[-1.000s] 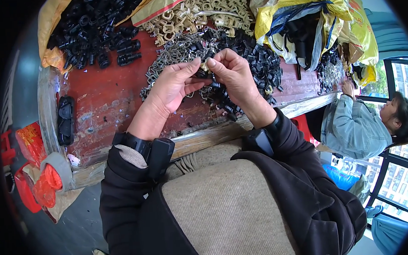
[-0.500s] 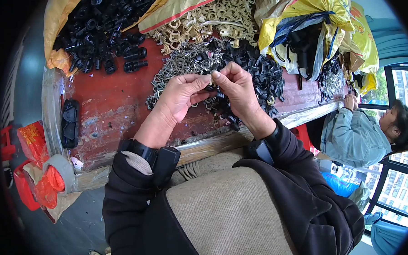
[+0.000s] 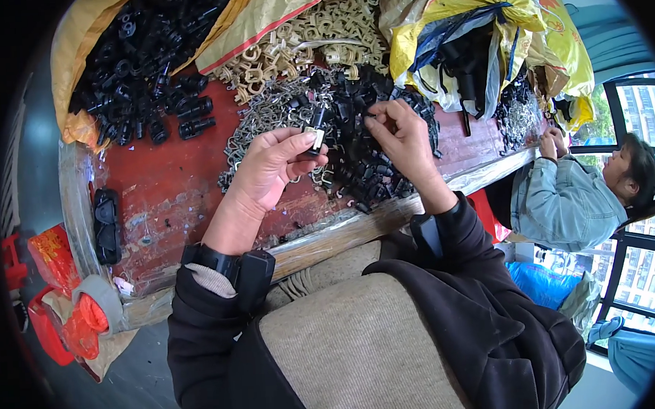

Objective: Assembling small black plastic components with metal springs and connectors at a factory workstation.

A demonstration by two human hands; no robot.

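My left hand [image 3: 267, 167] is closed over the red tabletop, pinching a small black plastic fitting with a cream clip [image 3: 318, 139] on it. The fitting's black end sticks up past the thumb. To its right, my right hand [image 3: 406, 139] hovers at the heap of small black plastic pieces [image 3: 381, 174], thumb and forefinger brought close together. A dark bit shows at those fingertips, too small to name. Left of the black heap, and partly behind my left hand, lie metal spring clips [image 3: 255, 127]. A pile of cream plastic clips [image 3: 270, 61] is spread farther back.
Black tubular fittings [image 3: 195, 108] spill from a yellow sack [image 3: 79, 47] at the far left. Dark glasses [image 3: 107, 225] lie near the table's left edge. A yellow bag [image 3: 473, 15] holds black parts at the far right. A co-worker [image 3: 568, 201] sits at the right.
My hands, together before, are now apart: the right has moved right to the black heap. The left has dropped slightly and shows the fitting with its cream clip. The whole view has shifted a little.
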